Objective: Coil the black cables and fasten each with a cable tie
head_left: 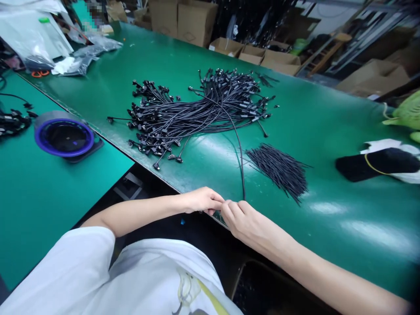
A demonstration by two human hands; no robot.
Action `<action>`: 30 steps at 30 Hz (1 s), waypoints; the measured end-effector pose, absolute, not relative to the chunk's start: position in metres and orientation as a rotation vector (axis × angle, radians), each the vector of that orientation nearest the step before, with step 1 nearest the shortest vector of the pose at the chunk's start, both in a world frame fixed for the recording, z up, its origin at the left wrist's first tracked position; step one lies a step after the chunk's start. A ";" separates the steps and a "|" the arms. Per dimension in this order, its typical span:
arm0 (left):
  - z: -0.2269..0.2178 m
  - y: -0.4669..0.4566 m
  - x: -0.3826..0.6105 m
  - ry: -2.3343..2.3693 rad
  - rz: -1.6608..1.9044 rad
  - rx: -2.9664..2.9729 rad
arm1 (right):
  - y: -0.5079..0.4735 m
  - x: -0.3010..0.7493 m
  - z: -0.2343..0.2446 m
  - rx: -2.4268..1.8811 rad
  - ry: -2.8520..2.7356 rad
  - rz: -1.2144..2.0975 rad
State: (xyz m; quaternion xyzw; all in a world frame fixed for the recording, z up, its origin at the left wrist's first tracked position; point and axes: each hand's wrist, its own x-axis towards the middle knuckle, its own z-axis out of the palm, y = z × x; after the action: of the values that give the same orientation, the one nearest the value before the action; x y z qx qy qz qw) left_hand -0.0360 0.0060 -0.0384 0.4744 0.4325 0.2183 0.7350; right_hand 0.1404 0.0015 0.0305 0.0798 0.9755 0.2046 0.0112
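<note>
My left hand (pixel 202 200) and my right hand (pixel 243 221) meet at the near edge of the green table (pixel 328 131), fingers pinched together. Both grip the near end of one black cable (pixel 241 162), which runs up the table into a large heap of black cables with connectors (pixel 197 113). A smaller pile of short black ties (pixel 282 168) lies just to the right of the cable, beyond my right hand.
A second green table (pixel 39 192) at the left carries a purple-rimmed round tray (pixel 64 137). Plastic bags (pixel 78 57) lie at the far left. Cardboard boxes (pixel 256 52) line the far edge. A black and white cloth item (pixel 380 164) lies at the right.
</note>
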 end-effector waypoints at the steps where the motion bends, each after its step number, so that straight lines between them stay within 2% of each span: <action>1: -0.037 0.005 -0.035 0.962 0.475 1.040 | 0.002 0.142 0.030 0.217 3.030 0.659; 6: -0.027 0.001 -0.027 1.065 0.617 1.088 | 0.019 0.146 0.017 0.451 3.040 0.775; 9: -0.025 0.008 -0.019 1.058 0.811 0.979 | 0.035 0.139 0.007 0.797 3.125 0.750; 11: -0.025 0.018 -0.015 1.004 0.981 0.891 | 0.043 0.131 0.002 1.169 3.192 0.580; 13: -0.025 0.028 -0.014 0.900 1.129 0.852 | 0.043 0.122 -0.003 1.599 3.254 0.157; 15: -0.021 0.033 -0.018 0.829 1.205 0.910 | 0.039 0.117 -0.007 1.904 3.233 -0.498; 17: -0.013 0.031 -0.027 0.840 1.253 1.101 | 0.036 0.120 -0.011 1.950 3.107 -1.103; 19: -0.006 0.024 -0.035 0.853 1.262 1.399 | 0.036 0.129 -0.012 1.892 2.970 -1.389; 21: -0.004 0.016 -0.039 0.839 1.170 1.629 | 0.040 0.139 -0.008 1.940 2.948 -1.322; 24: -0.015 0.012 -0.038 0.831 0.952 1.579 | 0.037 0.148 0.003 2.053 3.174 -0.678; 27: -0.027 0.019 -0.037 0.898 0.871 1.205 | 0.020 0.140 0.008 1.640 3.395 -0.027; 30: -0.019 0.024 -0.042 0.877 0.934 0.993 | 0.006 0.129 0.000 1.270 3.378 0.159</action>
State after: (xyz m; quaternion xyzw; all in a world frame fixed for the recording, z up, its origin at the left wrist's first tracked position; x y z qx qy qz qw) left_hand -0.0421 0.0241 -0.0191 0.4438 0.3920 0.4177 0.6891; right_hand 0.1288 0.0062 0.0001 0.3418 0.9094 0.0429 -0.2330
